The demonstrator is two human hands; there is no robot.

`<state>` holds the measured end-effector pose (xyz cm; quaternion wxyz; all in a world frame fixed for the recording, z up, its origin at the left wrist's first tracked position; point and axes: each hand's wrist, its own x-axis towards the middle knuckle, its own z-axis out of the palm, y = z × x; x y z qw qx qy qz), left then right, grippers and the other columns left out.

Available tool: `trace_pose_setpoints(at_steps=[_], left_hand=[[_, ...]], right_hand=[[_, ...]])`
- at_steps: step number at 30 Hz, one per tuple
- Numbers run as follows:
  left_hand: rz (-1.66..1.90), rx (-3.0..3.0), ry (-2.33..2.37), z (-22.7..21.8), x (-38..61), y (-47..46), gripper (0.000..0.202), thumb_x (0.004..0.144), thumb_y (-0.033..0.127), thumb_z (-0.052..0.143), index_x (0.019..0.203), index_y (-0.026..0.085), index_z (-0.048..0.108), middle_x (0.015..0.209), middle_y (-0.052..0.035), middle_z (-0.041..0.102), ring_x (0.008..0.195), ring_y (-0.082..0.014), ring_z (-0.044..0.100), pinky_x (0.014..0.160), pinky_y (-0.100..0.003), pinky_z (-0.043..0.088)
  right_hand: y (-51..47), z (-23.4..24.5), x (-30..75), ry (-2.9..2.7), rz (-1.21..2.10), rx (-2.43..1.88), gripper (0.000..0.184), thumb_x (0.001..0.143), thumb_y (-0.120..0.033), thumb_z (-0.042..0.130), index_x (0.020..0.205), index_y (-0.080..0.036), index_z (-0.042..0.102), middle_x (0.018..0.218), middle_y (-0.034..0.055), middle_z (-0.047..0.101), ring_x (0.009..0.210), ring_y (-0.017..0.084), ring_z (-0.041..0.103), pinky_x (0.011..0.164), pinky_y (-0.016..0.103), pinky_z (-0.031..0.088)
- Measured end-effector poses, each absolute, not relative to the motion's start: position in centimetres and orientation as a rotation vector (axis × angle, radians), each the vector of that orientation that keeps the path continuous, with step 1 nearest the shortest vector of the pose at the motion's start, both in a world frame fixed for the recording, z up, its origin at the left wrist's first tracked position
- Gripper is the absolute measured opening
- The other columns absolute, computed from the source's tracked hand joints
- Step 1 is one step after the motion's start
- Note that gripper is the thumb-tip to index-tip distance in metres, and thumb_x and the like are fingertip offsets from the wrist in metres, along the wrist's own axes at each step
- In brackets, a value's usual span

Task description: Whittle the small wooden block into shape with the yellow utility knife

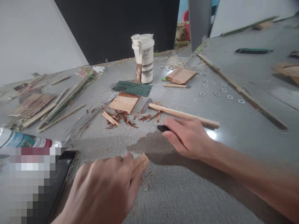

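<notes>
My left hand (102, 183), blurred, is closed around a short split strip of wood (140, 163), its end poking out past the thumb. My right hand (187, 135) grips a tool with a black end (163, 128); the rest of it is hidden in the fist. Just beyond the right hand lies a pale wooden handle (184, 115) with a flat metal piece (146, 105) at its left end. Brown shavings (126, 119) and a small wood offcut (110, 118) are scattered beside a square wood block (124, 103). Behind the block is a dark green sheet (132, 89).
A white lidded cup (146, 59) stands at the back. Several metal washers (216, 94) and another wood block (181, 75) lie to its right. A long strip (243, 90) crosses the right side. Bamboo pieces (67, 101), a bottle (25, 139) and a dark flat device (59, 177) are at left.
</notes>
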<state>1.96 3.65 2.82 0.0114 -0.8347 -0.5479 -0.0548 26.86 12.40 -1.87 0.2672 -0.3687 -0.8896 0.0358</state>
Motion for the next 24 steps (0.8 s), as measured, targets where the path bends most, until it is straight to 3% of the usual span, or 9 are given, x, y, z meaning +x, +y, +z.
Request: trace_pose_setpoints(at_steps=[6, 11, 18, 22, 24], left_hand=[[-0.04, -2.599, -1.569, 2.5, 1.5, 4.2, 0.027, 0.097, 0.033, 0.048, 0.073, 0.029, 0.06, 0.055, 0.0018, 0.063, 0.045, -0.023, 0.058, 0.049, -0.036, 0.028], [-0.089, -2.563, -1.496, 2.4, 1.6, 4.0, 0.018, 0.091, 0.033, 0.052, 0.075, 0.03, 0.06, 0.053, 0.0039, 0.061, 0.042, -0.0248, 0.059, 0.047, -0.036, 0.031], [-0.075, -2.529, -1.505, 2.5, 1.8, 4.1, 0.03, 0.096, 0.034, 0.04, 0.071, 0.032, 0.057, 0.048, 0.0044, 0.059, 0.039, -0.0263, 0.059, 0.043, -0.037, 0.031], [-0.065, -2.545, -1.495, 2.4, 2.1, 4.0, 0.031, 0.096, 0.039, 0.043, 0.071, 0.033, 0.059, 0.048, 0.004, 0.059, 0.038, -0.0261, 0.059, 0.04, -0.037, 0.032], [-0.084, -2.574, -1.555, 2.0, 1.8, 3.5, 0.031, 0.095, 0.043, 0.046, 0.069, 0.032, 0.058, 0.046, 0.0042, 0.056, 0.034, -0.0243, 0.056, 0.039, -0.036, 0.03]], right_hand=[[10.2, -1.6, 25.6, -2.514, 0.386, -0.673, 0.041, 0.108, -0.048, 0.026, 0.085, -0.021, 0.048, 0.072, -0.0015, 0.055, 0.06, 0.014, 0.044, 0.057, 0.031, 0.03], [10.0, -1.9, 25.2, -2.558, 0.374, -0.68, 0.044, 0.108, -0.049, 0.022, 0.087, -0.021, 0.05, 0.076, -0.0002, 0.061, 0.062, 0.014, 0.049, 0.057, 0.032, 0.03], [9.8, -1.7, 24.8, -2.556, 0.265, -0.678, 0.05, 0.109, -0.05, 0.018, 0.087, -0.021, 0.052, 0.079, 0.0019, 0.065, 0.064, 0.015, 0.052, 0.059, 0.033, 0.031], [11.1, -1.9, 25.3, -2.601, 0.097, -1.014, 0.048, 0.108, -0.049, 0.022, 0.091, -0.02, 0.055, 0.079, 0.0033, 0.066, 0.06, 0.016, 0.05, 0.056, 0.032, 0.023], [12.1, -2.0, 26.0, -2.532, 0.003, -1.303, 0.039, 0.109, -0.042, 0.029, 0.094, -0.019, 0.057, 0.078, 0.0034, 0.067, 0.056, 0.015, 0.046, 0.055, 0.032, 0.017]])
